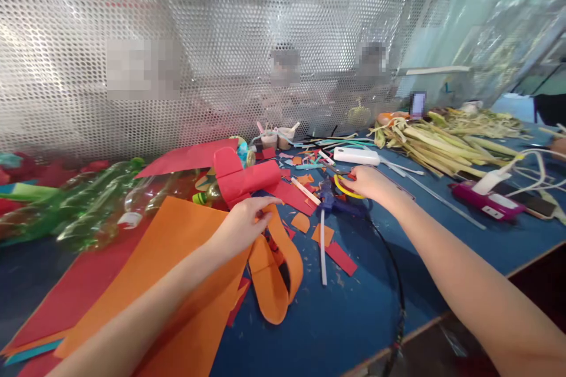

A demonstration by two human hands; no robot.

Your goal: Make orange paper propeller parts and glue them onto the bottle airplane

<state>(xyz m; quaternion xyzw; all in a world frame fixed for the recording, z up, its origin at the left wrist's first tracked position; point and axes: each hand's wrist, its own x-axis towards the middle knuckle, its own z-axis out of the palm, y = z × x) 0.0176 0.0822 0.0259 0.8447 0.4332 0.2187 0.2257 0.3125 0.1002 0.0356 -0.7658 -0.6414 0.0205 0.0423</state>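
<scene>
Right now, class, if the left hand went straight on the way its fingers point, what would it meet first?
Most likely the red paper piece lying just beyond the left hand, then the pale stick. Depth is unclear from one view, so the hand might pass above both.

Through my feed, I locate a perforated panel (198, 29) across the rear, adjoined at right by clear plastic sheeting (490, 35). On the left, I identify green plastic bottles (97, 206) lying on their sides. Two small cups (269, 141) stand near the panel base, with sticks protruding. On the right, I note a heap of long, pale plant leaves (437, 144) and, nearer, a magenta power strip (473, 195) bearing a white adapter (490, 180).
</scene>
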